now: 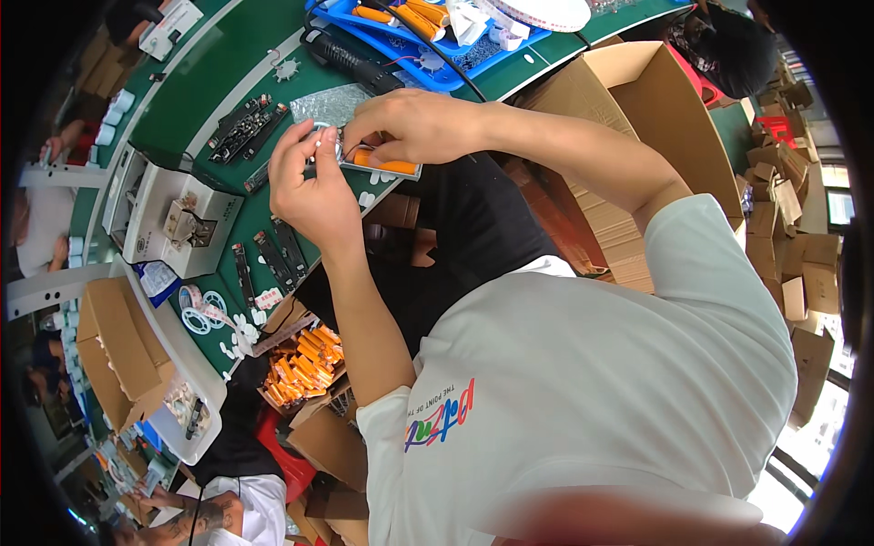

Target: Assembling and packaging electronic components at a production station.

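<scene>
Both my hands meet over a light, tray-like housing with an orange cylindrical cell (387,163) lying in it, at the edge of the green bench. My left hand (314,187) is closed around the housing's left end, thumb and fingers raised near a small white piece. My right hand (414,126) bends over the housing, its fingertips pinched together close to a thin dark wire; what they grip is hidden. Beyond the hands lie a clear bubble-wrap sheet (330,105) and a black, screwdriver-like tool (346,60).
Dark assembled strips (244,127) lie on the bench left of my hands, by a grey-white machine (177,218). White tape rolls (202,309) sit nearer. A box of orange cells (305,366) stands below the edge. Blue trays (446,77) are at the back, an open carton (628,118) right.
</scene>
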A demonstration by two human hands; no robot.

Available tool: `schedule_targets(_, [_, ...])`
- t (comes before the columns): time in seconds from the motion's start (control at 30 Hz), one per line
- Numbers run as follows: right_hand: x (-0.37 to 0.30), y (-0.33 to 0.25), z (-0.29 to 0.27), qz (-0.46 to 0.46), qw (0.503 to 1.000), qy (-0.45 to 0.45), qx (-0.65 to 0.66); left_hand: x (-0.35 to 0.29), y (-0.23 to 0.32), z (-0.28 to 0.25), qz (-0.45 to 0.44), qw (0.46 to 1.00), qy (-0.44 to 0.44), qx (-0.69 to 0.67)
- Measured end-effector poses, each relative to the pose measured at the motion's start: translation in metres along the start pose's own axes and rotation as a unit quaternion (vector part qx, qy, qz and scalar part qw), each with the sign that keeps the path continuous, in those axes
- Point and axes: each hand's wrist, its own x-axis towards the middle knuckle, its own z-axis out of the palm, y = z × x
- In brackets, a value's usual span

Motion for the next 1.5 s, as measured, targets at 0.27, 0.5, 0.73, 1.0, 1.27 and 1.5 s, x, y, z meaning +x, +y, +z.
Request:
schedule_targets(0.27, [-0.02, -0.02, -0.015, 0.086, 0.996, -0.011, 0.038, 0.007, 0.011, -0.011, 0.04, 0.997, 0.008, -0.062])
schedule_targets(0.5, [-0.016, -0.022, -0.012, 0.114, 0.964, -0.023, 0.237, 0.038, 0.037, -0.039, 0.133, 0.99, -0.014, -0.036])
schedule_targets(0.73, [-0.025, -0.028, -0.011, 0.09, 0.911, 0.093, 0.392, 0.02, 0.059, -0.048, -0.039, 0.952, 0.045, -0.301])
schedule_targets(1.0, [-0.028, -0.041, -0.008, 0.077, 0.912, 0.133, 0.381, 0.009, 0.071, -0.031, -0.27, 0.896, -0.11, -0.334])
schedule_targets(1.27, [-0.034, -0.051, -0.013, 0.061, 0.917, 0.158, 0.362, 0.017, 0.089, -0.025, -0.269, 0.907, -0.064, -0.318])
schedule_targets(1.5, [-0.033, -0.049, -0.006, 0.032, 0.911, 0.192, 0.363, 0.014, 0.079, -0.025, -0.212, 0.934, -0.091, -0.274])
